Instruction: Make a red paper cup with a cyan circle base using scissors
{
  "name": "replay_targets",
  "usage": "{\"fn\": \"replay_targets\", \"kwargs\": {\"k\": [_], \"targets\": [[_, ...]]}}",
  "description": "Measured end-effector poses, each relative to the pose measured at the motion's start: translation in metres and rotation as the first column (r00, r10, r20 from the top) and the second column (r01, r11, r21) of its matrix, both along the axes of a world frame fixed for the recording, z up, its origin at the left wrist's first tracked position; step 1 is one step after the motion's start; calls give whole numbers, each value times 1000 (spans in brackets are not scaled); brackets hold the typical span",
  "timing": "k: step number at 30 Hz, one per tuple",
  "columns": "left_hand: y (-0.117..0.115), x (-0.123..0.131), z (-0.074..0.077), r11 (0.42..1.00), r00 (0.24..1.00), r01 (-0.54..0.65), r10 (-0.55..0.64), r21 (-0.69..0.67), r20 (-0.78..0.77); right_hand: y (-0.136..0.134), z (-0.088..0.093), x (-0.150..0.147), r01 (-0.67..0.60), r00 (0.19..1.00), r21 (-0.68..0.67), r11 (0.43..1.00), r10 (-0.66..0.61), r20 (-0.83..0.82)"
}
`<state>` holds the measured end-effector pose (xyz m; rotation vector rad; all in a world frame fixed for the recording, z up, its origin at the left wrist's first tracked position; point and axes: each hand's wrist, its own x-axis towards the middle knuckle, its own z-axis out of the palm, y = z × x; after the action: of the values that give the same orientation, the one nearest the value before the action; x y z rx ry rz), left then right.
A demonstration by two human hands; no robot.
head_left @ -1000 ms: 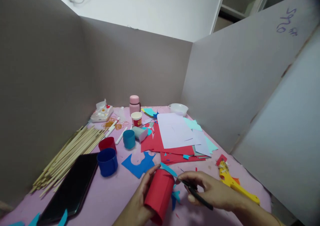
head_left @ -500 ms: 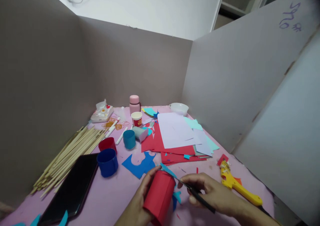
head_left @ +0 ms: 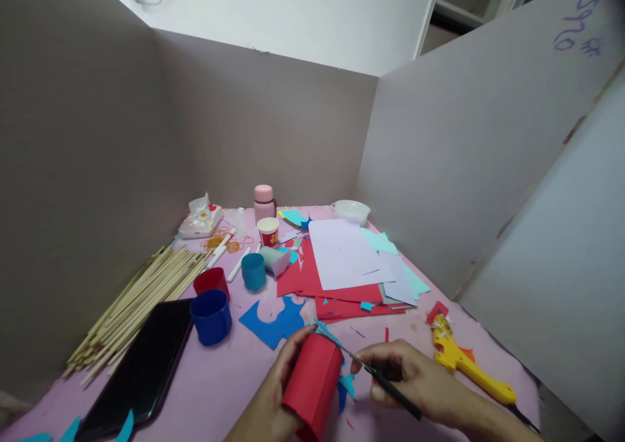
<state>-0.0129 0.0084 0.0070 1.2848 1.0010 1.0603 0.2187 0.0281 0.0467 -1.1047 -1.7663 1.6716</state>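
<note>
My left hand [head_left: 279, 390] is wrapped round a red paper tube [head_left: 314, 386], which leans with its far end up. Light blue paper [head_left: 326, 328] sticks out at the tube's far rim. In my right hand [head_left: 407, 380] is a black-handled cutting tool [head_left: 390, 390] with a thin metal blade. Its blade reaches the light blue paper at the rim; whether it is a knife or scissors I cannot tell. Blue paper scraps [head_left: 347, 385] lie on the table just right of the tube. Beyond my left hand rests a cut blue sheet [head_left: 272, 323].
At left are bamboo sticks [head_left: 141, 305], a black tablet-like device [head_left: 146, 357], and dark blue [head_left: 211, 318], red [head_left: 215, 279] and teal [head_left: 254, 273] paper rings. Red and white sheets [head_left: 342, 256] are stacked ahead. A yellow glue gun [head_left: 469, 367] lies at right. Grey panels [head_left: 273, 123] enclose the table.
The cutting tool's blade has shifted slightly along the rim, and the light blue paper there looks narrower and more broken up. My left hand keeps the tube in nearly the same place.
</note>
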Motion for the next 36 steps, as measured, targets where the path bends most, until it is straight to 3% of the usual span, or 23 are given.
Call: {"fn": "replay_targets", "kwargs": {"k": [5, 9, 13, 16, 19, 21, 24, 27, 32, 36], "targets": [[2, 1, -4, 1000, 1000, -25, 25, -5, -19, 0, -10, 0, -3, 998, 19, 1000, 4, -63], [4, 0, -9, 999, 999, 30, -29, 28, -12, -2, -9, -2, 10, 996, 30, 1000, -7, -93], [6, -6, -11, 1000, 999, 2, -1, 29, -40, 1, -12, -2, 16, 996, -56, 998, -21, -87], [7, -11, -7, 999, 999, -35, 34, -22, -37, 7, -22, 0, 96, 985, -90, 991, -108, -135], [9, -13, -1, 980, 985, -158, 166, -123, 55, 13, -33, 1, 174, 954, -102, 979, -194, -228], [10, -14, 2, 957, 964, -203, 233, -206, 128, 17, -36, 0, 176, 942, -134, 975, -206, -266], [11, -14, 5, 947, 948, -185, 242, -261, 207, 27, -33, -6, 164, 921, -211, 964, -226, -317], [11, -11, 2, 943, 954, -155, 221, -296, 204, 51, -26, -17, 152, 884, -280, 948, -257, -390], [21, -5, -23, 930, 942, -2, 125, -368, 310, 116, -10, -45, 32, 856, -375, 927, -219, -468], [24, -2, -34, 938, 957, -30, 127, -346, 260, 160, -4, -63, -102, 878, -430, 897, -122, -463]]}}
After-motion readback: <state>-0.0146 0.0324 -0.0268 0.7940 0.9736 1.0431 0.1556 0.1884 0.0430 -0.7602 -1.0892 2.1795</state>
